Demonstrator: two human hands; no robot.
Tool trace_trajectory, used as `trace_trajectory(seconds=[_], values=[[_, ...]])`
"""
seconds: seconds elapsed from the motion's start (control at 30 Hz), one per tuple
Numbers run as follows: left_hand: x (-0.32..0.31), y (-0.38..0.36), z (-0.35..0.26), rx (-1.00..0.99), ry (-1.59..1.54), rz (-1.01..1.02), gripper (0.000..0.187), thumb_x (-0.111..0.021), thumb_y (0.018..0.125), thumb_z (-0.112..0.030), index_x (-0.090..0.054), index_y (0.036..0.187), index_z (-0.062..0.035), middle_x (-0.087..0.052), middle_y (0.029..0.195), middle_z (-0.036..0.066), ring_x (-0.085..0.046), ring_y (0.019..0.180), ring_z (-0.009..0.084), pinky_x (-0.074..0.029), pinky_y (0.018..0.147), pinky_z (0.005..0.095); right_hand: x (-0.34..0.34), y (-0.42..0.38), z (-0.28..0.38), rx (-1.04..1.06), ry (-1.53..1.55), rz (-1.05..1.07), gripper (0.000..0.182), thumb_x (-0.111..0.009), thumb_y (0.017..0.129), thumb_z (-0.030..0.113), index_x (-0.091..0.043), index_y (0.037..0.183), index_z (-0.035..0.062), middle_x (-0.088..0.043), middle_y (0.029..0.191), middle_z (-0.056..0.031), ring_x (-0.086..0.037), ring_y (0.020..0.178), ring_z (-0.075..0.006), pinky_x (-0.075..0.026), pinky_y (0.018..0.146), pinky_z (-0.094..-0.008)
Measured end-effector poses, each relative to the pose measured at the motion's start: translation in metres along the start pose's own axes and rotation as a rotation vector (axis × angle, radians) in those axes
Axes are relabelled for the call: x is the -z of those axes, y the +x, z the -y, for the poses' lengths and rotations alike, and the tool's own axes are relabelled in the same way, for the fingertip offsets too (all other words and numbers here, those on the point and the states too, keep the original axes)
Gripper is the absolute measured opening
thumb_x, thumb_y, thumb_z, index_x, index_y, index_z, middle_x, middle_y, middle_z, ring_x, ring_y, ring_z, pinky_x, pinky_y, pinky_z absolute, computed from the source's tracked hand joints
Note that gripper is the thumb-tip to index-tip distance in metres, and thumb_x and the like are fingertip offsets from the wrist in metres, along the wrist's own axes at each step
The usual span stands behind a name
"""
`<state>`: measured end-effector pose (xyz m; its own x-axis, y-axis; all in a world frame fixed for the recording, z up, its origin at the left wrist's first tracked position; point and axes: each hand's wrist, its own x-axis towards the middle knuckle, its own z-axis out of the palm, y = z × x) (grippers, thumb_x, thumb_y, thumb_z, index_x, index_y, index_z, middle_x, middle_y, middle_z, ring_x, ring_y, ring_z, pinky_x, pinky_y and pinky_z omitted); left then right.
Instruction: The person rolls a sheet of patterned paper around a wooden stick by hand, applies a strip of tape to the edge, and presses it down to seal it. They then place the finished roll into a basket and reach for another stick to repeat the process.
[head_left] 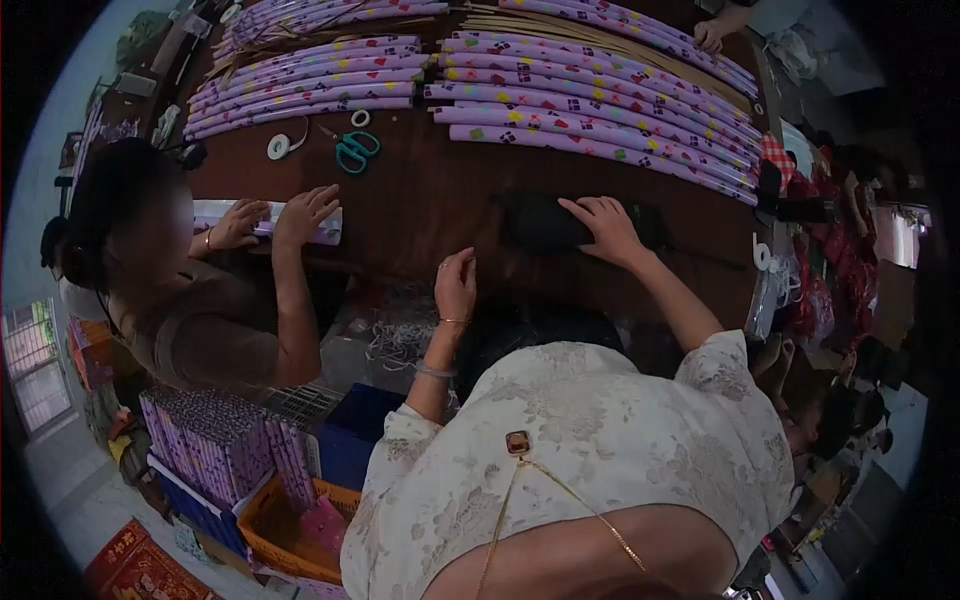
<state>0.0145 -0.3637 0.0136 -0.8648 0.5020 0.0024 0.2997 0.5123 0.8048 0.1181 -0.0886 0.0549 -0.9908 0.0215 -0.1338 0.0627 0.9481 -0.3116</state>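
My right hand (608, 230) reaches over the table with thumb and fingers apart. It lies at the right part of a dark, soft-looking black bundle (540, 222), whose exact kind I cannot make out. My left hand (456, 288), with a bracelet at the wrist, hovers by the table's near edge. Its fingers are drawn together; anything between them is hidden or too small to see. Beyond both hands, rolls of purple patterned wrapping paper (600, 140) lie in rows across the brown table (420, 200).
A co-worker (215, 320) on the left has both hands over a purple roll (325, 226). Teal-handled scissors (355, 152) and a white tape roll (278, 147) lie farther back. Another person's hand (710, 36) is at the far right. An orange crate (270, 545) stands at lower left.
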Motion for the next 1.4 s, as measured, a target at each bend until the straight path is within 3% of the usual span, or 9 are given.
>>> trace_trajectory(seconds=[0.1,0.17,0.3,0.47,0.63,0.9,1.0,1.1,1.4], values=[[-0.005,0.028,-0.01,-0.178,0.041,-0.077,0.015,-0.057,0.077,-0.006,-0.06,0.091,-0.0064,-0.058,0.089,0.011,-0.055,0.083,0.0272,-0.044,0.072,0.0335,0.018,0.012,-0.008,-0.039,0.237,0.173,0.062,-0.065,0.07,0.037,-0.042,0.124,0.0162,-0.045,0.112,-0.0109,-0.045,0.103,-0.0292,-0.033,0.09,-0.0394],[-0.012,0.052,-0.02,-0.209,0.09,-0.112,0.014,-0.057,0.076,-0.006,-0.06,0.09,-0.0064,-0.058,0.088,0.01,-0.054,0.082,0.0277,-0.044,0.071,0.0341,0.028,0.034,-0.012,-0.175,0.422,0.095,0.05,-0.06,0.075,0.042,-0.051,0.116,0.0146,-0.047,0.107,-0.0109,-0.049,0.099,-0.0281,-0.038,0.085,-0.0377],[-0.034,0.118,-0.03,-0.205,0.143,-0.175,0.012,-0.058,0.077,-0.011,-0.06,0.088,-0.0069,-0.058,0.087,0.01,-0.054,0.082,0.0287,-0.044,0.07,0.0363,0.006,0.107,-0.037,-0.456,0.275,-0.387,0.033,-0.064,0.07,0.037,-0.061,0.091,0.0118,-0.053,0.092,-0.0067,-0.053,0.087,-0.024,-0.042,0.075,-0.0367],[-0.068,0.199,-0.037,0.244,0.204,-0.19,0.037,-0.065,0.07,-0.04,-0.056,0.079,-0.0051,-0.059,0.081,0.012,-0.057,0.078,0.0311,-0.044,0.066,0.0414,-0.015,0.165,-0.016,-0.528,0.137,-0.63,0.034,-0.068,0.063,0.04,-0.06,0.082,0.0124,-0.049,0.088,-0.0079,-0.047,0.089,-0.026,-0.036,0.073,-0.0399],[-0.06,0.219,-0.051,0.488,0.305,-0.165,0.039,-0.068,0.066,-0.043,-0.055,0.075,-0.0072,-0.059,0.079,0.012,-0.057,0.076,0.0314,-0.045,0.066,0.0415,-0.014,0.168,0.001,-0.577,0.24,-0.617,0.026,-0.072,0.061,0.027,-0.059,0.08,0.0137,-0.046,0.09,-0.0062,-0.045,0.091,-0.0244,-0.034,0.073,-0.0394],[-0.066,0.216,-0.045,0.361,0.35,-0.217,0.032,-0.072,0.065,-0.032,-0.053,0.07,-0.0066,-0.058,0.075,0.009,-0.057,0.072,0.0283,-0.045,0.062,0.0404,-0.026,0.158,-0.023,-0.501,0.25,-0.689,0.012,-0.067,0.064,0.026,-0.066,0.074,0.0198,-0.053,0.074,0.003,-0.053,0.075,-0.0151,-0.031,0.066,-0.0347],[-0.065,0.212,-0.058,0.283,0.447,-0.22,0.038,-0.074,0.061,-0.037,-0.054,0.071,-0.0057,-0.059,0.077,0.009,-0.057,0.072,0.0282,-0.045,0.062,0.0414,-0.02,0.158,-0.025,-0.512,0.319,-0.617,0.01,-0.065,0.066,0.028,-0.067,0.071,0.0197,-0.054,0.073,0.0021,-0.053,0.076,-0.0165,-0.032,0.068,-0.0375],[-0.063,0.216,-0.063,0.454,0.447,-0.172,0.043,-0.074,0.057,-0.042,-0.056,0.074,-0.007,-0.06,0.082,0.009,-0.058,0.077,0.027,-0.045,0.063,0.0409,-0.015,0.157,-0.024,-0.534,0.255,-0.558,0.009,-0.065,0.066,0.03,-0.068,0.071,0.0226,-0.054,0.074,0.0002,-0.053,0.078,-0.0179,-0.034,0.074,-0.0407],[-0.065,0.226,-0.056,0.538,0.39,-0.155,0.047,-0.076,0.054,-0.043,-0.06,0.082,-0.0101,-0.061,0.09,0.008,-0.058,0.086,0.0253,-0.043,0.073,0.0443,0.012,0.095,-0.07,-0.743,0.281,-0.481,0.02,-0.071,0.059,0.029,-0.061,0.073,0.0178,-0.053,0.083,-0.0025,-0.052,0.086,-0.0233,-0.033,0.078,-0.042]])
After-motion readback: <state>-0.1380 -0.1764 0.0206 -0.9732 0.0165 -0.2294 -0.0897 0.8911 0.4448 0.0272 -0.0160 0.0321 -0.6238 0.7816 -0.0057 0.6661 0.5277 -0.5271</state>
